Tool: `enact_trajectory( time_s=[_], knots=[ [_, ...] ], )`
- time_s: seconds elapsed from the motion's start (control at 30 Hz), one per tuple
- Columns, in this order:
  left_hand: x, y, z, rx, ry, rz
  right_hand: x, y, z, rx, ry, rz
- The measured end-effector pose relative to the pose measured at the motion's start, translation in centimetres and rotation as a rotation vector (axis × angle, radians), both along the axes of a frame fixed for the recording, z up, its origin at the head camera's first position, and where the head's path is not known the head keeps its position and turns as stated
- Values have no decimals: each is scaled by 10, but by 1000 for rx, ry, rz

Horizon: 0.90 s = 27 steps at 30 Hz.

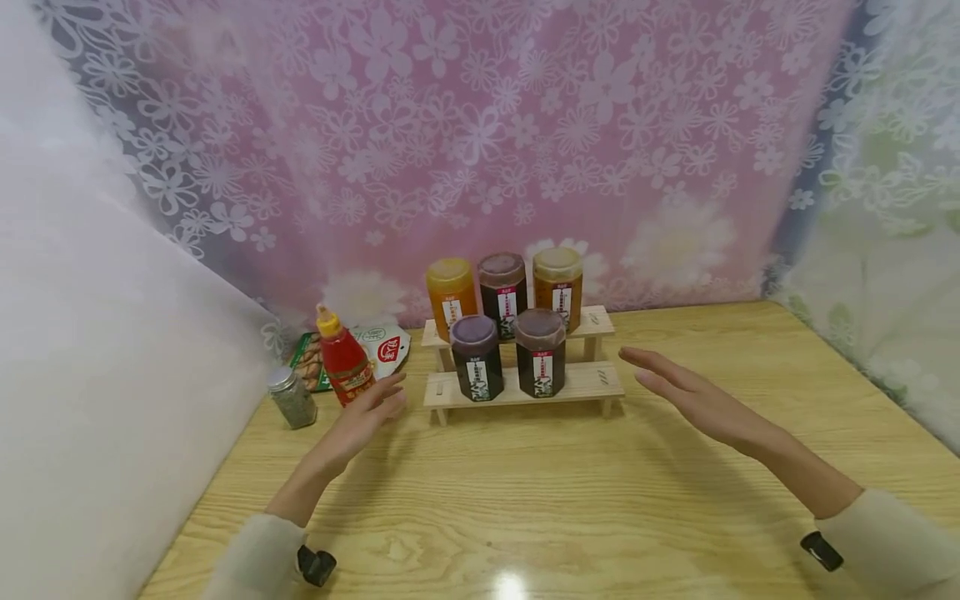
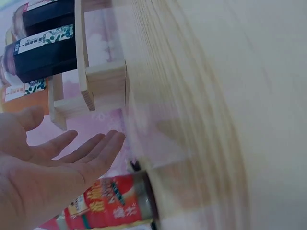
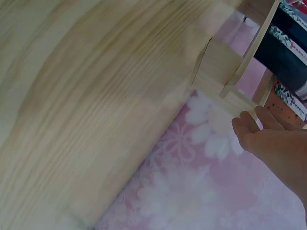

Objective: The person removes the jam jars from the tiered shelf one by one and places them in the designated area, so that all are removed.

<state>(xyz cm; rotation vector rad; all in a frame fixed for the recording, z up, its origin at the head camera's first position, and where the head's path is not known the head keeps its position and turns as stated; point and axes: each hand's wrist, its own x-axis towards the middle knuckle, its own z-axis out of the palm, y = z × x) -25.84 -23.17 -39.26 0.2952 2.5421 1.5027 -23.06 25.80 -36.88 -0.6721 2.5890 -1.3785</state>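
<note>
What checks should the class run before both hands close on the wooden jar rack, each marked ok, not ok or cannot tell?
1. Left hand open, holding nothing: ok.
2. Right hand open, holding nothing: ok.
3. One hand at each end of the rack: ok.
4. Five jars upright, e.g. front left jar: ok.
5. Red sauce bottle apart from left hand: not ok, fingers at its base.
6. Jar lids tight: cannot tell.
</note>
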Motion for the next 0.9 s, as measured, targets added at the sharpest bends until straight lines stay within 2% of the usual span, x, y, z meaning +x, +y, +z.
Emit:
enact_trajectory(
  time_s=[0.17,0.33,0.53,0.7,0.9],
  knots=[
    [-8,8,-6,197,-85,20,-6,-20,0,-111,-94,-10],
    [-14,18,-12,299,-130,32,-18,-35,-1,-251,-145,4],
    [-21,31,-22,363,-150,104,-35,-56,-7,-363,-200,20],
    [-26,41,-29,398,-162,119,-43,-72,-12,-380,-239,-2],
    [-29,53,-31,391,-162,134,-47,-90,-14,-364,-237,-67]
  ],
)
